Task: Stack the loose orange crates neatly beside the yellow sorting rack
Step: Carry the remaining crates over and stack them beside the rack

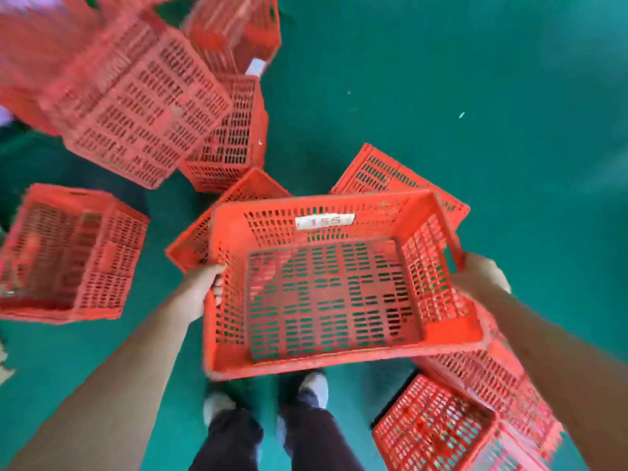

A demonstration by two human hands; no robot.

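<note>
I hold an orange perforated crate (334,294) upright above the green floor, open side up, with a white label reading 155 on its far wall. My left hand (200,290) grips its left rim, fingers curled inside. My right hand (479,273) grips its right rim. Several more orange crates lie loose around it: one on its side at the left (68,256), a tilted pile at the upper left (136,96), two under the held crate's far edge (390,171), and some at the lower right (452,430). No yellow rack is in view.
The green floor (475,96) stretches away to the upper right. My feet (268,399) stand right under the held crate. The upper-left crates are blurred.
</note>
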